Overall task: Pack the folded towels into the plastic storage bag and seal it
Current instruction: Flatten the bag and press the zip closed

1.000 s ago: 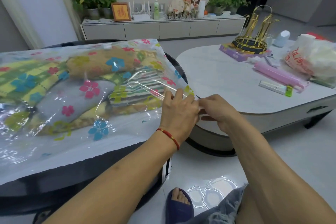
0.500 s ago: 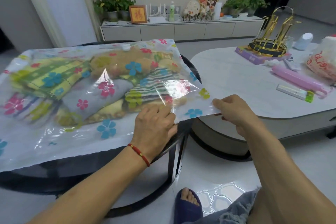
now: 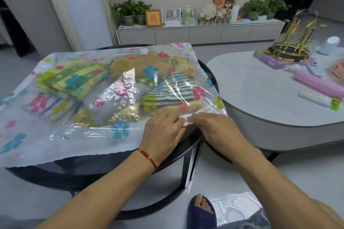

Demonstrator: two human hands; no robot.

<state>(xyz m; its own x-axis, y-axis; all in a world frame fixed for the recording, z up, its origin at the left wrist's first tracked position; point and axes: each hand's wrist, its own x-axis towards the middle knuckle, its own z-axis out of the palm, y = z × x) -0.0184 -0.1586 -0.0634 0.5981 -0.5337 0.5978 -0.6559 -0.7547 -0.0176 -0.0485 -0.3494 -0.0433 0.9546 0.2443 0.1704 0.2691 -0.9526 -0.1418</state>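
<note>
A clear plastic storage bag (image 3: 55, 135) printed with coloured flowers lies flat on a round black table (image 3: 188, 147). Several folded towels sit inside it: a yellow-green checked one (image 3: 70, 78), a grey one (image 3: 111, 98), a striped one (image 3: 171, 93) and a tan one (image 3: 141, 65). My left hand (image 3: 163, 132) and my right hand (image 3: 216, 126) meet at the bag's near right corner. Both pinch the bag's white edge strip there, fingertips almost touching. The strip under my fingers is mostly hidden.
A white oval table (image 3: 260, 98) stands close on the right with a gold rack (image 3: 294, 42), a pink tube (image 3: 316, 83) and a small white box (image 3: 318, 98). A low cabinet (image 3: 195, 33) with plants lines the far wall. My slippered foot (image 3: 202, 210) rests below the black table.
My right hand has moved left from the bag's right corner to meet my left hand. The bag's corner has been drawn back over the black table's edge. The camera has shifted left.
</note>
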